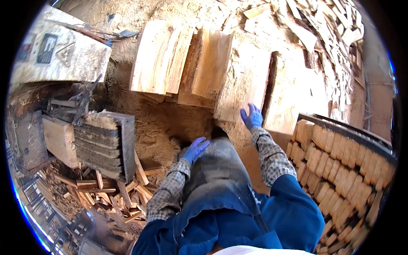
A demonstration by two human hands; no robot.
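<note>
My left hand (196, 149), in a blue glove, is beside my dark, dusty apron (219, 170). Its fingers stretch forward and hold nothing. Further forward and to the right, my gloved right hand (253, 116) is at the near edge of a broad wooden slab (244, 80). Thumb and fingers are apart; whether they touch the slab I cannot tell. To its right lies another pale, brightly lit slab (293, 91). Left of it are a thick block with a hollowed face (212, 63) and a pale thick board (155, 59).
A grimy machine (104, 142) with a ribbed block stands at left, a wood block (59, 141) against it. Below it lie split offcuts (106, 191). Stacked wood pieces (335, 170) fill a dark-framed rack at right. Wood scraps (306, 34) pile up at far right.
</note>
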